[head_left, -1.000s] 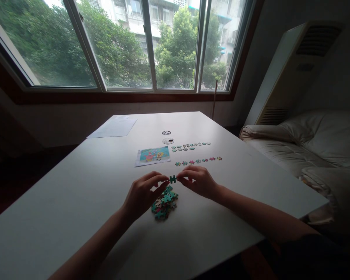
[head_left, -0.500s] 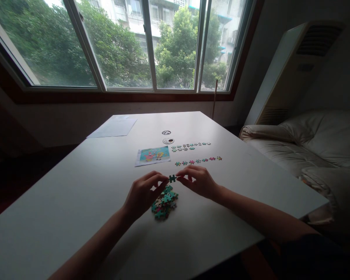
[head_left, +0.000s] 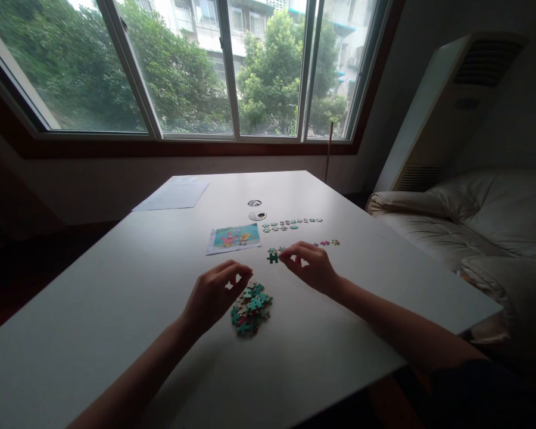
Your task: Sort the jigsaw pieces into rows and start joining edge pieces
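- In the head view, the right hand (head_left: 310, 266) pinched a dark green puzzle piece (head_left: 273, 257) at its right-hand edge, thumb and forefinger closed on it, with the rest of the piece jutting out toward the left.
- That piece was just in front of the left end of a near row of puzzle pieces (head_left: 324, 242); whether it touched the desk (head_left: 339, 333) could not be told.
- The hand covered the middle of the near row, leaving pieces visible at both ends.
- The left hand (head_left: 212, 295) was bent over the desk, its thumb and forefinger tips close together; whether that grip was fully pressed together could not be told.
- Just beside its fingertips, on the nearer side, lay a heaped pile of puzzle pieces (head_left: 251, 307), mostly green and teal.
- Beyond the hands lay a colourful picture sheet (head_left: 234, 238), with two far rows of small pieces (head_left: 293, 223) to its right.
- Two round items (head_left: 258, 215) lay one behind the other farther back, and pale papers (head_left: 172, 196) sat at the far left corner.
- A wide window (head_left: 190, 89) stood behind the desk; a light sofa (head_left: 429, 223) stood on the right.
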Tool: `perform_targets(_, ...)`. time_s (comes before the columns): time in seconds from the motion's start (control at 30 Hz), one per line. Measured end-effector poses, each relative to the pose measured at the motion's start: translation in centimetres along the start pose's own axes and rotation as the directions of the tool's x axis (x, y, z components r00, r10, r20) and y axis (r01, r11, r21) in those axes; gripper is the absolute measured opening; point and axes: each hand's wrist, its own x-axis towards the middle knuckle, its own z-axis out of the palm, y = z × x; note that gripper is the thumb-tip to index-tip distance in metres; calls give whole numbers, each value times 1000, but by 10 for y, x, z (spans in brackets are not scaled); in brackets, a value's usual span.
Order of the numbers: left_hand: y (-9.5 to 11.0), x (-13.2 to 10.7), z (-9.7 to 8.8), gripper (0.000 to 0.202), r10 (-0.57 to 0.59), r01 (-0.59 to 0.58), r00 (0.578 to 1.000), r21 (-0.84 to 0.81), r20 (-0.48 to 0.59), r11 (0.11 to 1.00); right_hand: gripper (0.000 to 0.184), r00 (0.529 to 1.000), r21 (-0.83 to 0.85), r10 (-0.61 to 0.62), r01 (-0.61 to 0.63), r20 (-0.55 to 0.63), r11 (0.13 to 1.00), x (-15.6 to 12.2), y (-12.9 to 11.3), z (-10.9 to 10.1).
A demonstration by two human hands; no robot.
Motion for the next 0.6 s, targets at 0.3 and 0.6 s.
perform_targets(0.3, -10, -3, -3, 12, 11, -33, 983, 118, 184, 993, 10, 999, -102, -34, 30, -32, 994, 3, 11, -9)
perform_targets(0.6, -8, -3, -4, 13, 22, -51, 980, 144, 198, 988, 10, 999, -97, -25, 21, -36, 995, 3, 10, -9)
